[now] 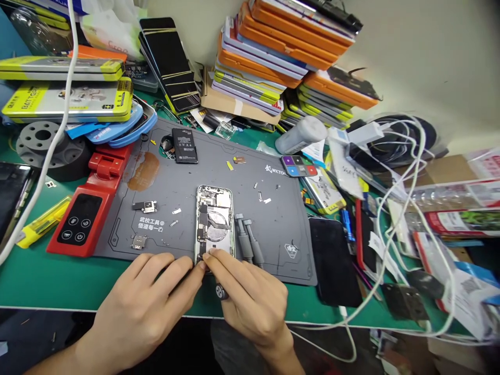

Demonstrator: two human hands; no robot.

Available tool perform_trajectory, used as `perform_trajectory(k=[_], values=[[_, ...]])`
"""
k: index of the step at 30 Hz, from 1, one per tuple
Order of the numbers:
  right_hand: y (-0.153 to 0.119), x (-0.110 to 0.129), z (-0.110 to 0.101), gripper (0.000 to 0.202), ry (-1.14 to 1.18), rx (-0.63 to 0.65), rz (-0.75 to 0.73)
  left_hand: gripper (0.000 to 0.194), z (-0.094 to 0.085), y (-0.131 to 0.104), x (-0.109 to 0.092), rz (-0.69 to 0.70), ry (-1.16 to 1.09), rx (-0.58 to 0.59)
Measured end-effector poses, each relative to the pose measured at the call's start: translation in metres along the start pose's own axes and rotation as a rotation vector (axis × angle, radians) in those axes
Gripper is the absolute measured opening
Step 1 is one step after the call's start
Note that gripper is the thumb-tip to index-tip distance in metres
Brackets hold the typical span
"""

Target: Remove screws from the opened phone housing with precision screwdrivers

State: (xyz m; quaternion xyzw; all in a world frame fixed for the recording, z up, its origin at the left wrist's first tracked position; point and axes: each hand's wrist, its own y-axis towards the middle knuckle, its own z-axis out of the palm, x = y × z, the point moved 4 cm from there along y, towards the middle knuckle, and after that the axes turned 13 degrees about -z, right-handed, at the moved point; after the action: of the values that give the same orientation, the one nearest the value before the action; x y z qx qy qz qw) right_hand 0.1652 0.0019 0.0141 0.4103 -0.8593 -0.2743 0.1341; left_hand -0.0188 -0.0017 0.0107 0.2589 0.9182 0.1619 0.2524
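Note:
An opened phone (214,219) lies on the grey work mat, its inner boards and a round coil area bare. My left hand (146,299) is closed at the phone's lower left corner, thumb and index fingertips against its edge. My right hand (250,302) bends over the phone's bottom end, fingertips touching the inside. Tucked in that hand is a dark tool with a round end cap (221,291); the rest of it is hidden. Right of the phone lie two grey-handled screwdrivers (250,240). Left of it are a camera module (144,207) and small metal pieces (177,211).
A removed battery (185,146) lies on the grey mat (273,219). Beside the mat are a red device with touch buttons (80,221) and a dark phone (335,260) on a charging cable. Stacked orange cases (289,47) stand behind. White cables (414,203) tangle at right.

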Motion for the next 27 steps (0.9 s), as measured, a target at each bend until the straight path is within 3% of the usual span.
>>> perform_trajectory(k=[15,27], values=[[0.0036,-0.0006,0.0028,0.041,-0.048,0.072,-0.060,0.025,0.0004,0.0022,0.0013,-0.008,0.008,-0.013],[0.0037,-0.0034,0.0026,0.037,-0.036,0.017,-0.006,0.024,-0.0021,0.0014,-0.0003,0.019,0.041,-0.063]])
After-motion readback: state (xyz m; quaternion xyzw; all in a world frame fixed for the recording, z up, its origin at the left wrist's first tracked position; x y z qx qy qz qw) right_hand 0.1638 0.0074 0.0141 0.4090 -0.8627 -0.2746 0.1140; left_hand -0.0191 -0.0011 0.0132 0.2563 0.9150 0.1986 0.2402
